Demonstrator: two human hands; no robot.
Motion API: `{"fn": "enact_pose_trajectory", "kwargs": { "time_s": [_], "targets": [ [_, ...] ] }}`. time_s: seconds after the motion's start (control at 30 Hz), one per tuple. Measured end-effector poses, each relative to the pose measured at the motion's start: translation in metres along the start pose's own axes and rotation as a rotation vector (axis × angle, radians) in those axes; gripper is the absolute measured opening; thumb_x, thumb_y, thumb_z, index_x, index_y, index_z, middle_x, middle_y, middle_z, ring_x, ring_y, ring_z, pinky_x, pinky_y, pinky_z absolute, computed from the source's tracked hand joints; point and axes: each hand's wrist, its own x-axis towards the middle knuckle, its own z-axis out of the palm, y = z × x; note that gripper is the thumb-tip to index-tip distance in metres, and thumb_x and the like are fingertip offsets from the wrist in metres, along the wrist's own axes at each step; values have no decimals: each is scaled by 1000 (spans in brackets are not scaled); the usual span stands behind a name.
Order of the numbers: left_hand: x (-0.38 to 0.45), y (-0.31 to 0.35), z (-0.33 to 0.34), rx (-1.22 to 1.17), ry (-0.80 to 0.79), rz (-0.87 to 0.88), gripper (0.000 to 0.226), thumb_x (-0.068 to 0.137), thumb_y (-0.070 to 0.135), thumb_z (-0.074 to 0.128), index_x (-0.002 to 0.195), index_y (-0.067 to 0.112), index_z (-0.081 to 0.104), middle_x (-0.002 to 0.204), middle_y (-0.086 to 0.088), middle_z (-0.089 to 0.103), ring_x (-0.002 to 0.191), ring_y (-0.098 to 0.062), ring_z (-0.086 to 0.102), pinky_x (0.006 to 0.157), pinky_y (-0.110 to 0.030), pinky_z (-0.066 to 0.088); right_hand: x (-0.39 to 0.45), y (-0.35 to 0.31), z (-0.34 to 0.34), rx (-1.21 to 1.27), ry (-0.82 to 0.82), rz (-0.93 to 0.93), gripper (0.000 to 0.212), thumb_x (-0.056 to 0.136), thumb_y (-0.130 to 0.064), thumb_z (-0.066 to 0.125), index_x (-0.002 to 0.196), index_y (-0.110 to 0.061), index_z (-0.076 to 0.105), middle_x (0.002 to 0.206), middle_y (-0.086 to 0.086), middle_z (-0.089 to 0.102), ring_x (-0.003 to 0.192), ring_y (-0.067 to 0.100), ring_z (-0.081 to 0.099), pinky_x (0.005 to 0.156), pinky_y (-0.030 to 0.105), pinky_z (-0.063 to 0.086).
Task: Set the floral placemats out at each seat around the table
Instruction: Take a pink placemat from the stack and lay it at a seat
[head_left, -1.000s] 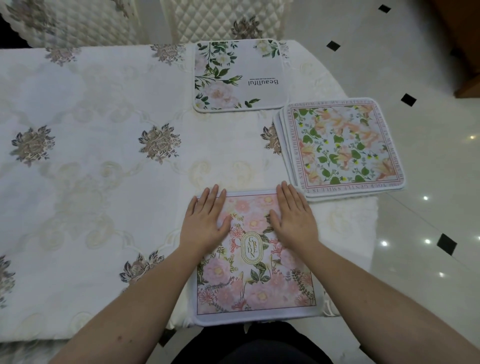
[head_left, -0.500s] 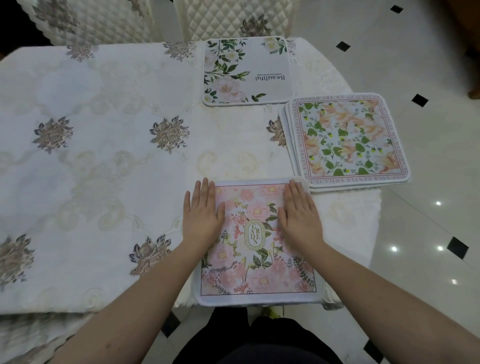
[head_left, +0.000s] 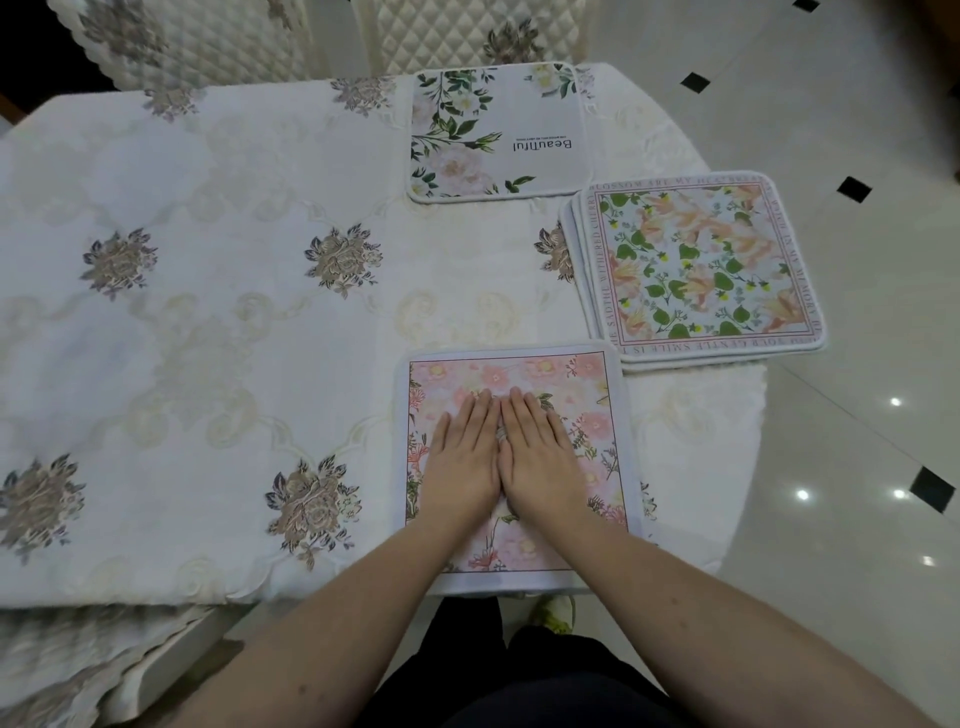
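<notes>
Pink placemat (head_left: 519, 379) overhangs worktop (head_left: 208, 338) edge at 6 o'clock | left hand (head_left: 464, 457), right hand (head_left: 540, 457) flat, fingers open | placemat stack (head_left: 701, 265) overhangs at 2 o'clock

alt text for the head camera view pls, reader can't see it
Both hands, left and right, press flat, side by side, on a pink floral placemat at the near edge of a table under a white embroidered tablecloth. A stack of green-and-peach floral placemats sits to the right, and a white "Beautiful" placemat lies at the far seat.
</notes>
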Motion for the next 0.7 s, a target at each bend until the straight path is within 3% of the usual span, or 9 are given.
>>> {"fn": "enact_pose_trajectory", "kwargs": {
  "time_s": [0.27,0.43,0.57,0.7],
  "targets": [
    [-2,2,-4,-7,24,-6,61,101,38,8,159,17,14,167,1,11,154,-13,3,125,-40,0,0,1,2,-14,-1,-9,62,98,-39,-4,155,-17,-7,162,-2,-15,150,13,-16,121,34,-13],
    [-2,-6,-2,4,8,14,61,100,41,5,158,22,7,166,4,6,151,-8,-5,124,-37,-6,0,3,4,-21,1,-6,59,104,-37,11,156,-17,-8,163,-1,-14,150,12,-16,121,34,-13],
    [-5,-16,-2,-5,13,39,58,101,45,9,156,26,4,165,7,5,152,-9,-1,125,-40,-1,-2,3,3,-2,20,-22,58,105,-37,14,155,-19,-9,163,-3,-14,150,12,-14,121,33,-13],
    [-4,-18,1,5,-1,35,61,100,45,10,157,27,1,165,9,0,152,-7,-4,125,-39,-2,-7,16,1,-4,36,11,57,105,-35,16,158,-20,3,165,-3,-1,152,13,-3,123,35,-6]
  ]
}}
